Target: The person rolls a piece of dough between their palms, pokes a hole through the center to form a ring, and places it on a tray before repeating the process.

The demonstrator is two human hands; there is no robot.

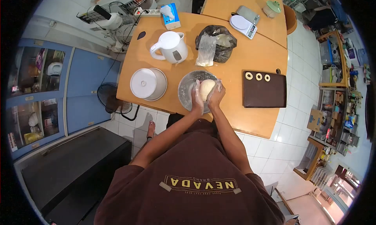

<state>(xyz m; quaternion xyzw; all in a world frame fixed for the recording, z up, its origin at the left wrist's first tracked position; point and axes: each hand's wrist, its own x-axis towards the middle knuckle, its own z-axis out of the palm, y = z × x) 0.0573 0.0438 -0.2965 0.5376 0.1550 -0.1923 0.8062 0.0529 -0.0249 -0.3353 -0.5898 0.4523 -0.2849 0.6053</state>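
A pale, rounded ball of dough (pixel 206 89) is held between my two hands over a metal mixing bowl (pixel 185 86). My left hand (pixel 197 98) presses on the dough's left side, and my right hand (pixel 216 94) wraps its right side. Flour or dough clings to the fingers of both hands. The bowl's inner wall is smeared with whitish residue. Whether the dough rests on the bowl's bottom is hidden by the hands.
Left of the bowl stand a white lidded container (pixel 147 84) and a white electric kettle (pixel 170 47). Behind it lie a black plastic bag (pixel 226 49) and a clear bag (pixel 206 49). A dark baking tray (pixel 264 92) with three dough rings sits right; a kitchen scale (pixel 243 26) is farther back.
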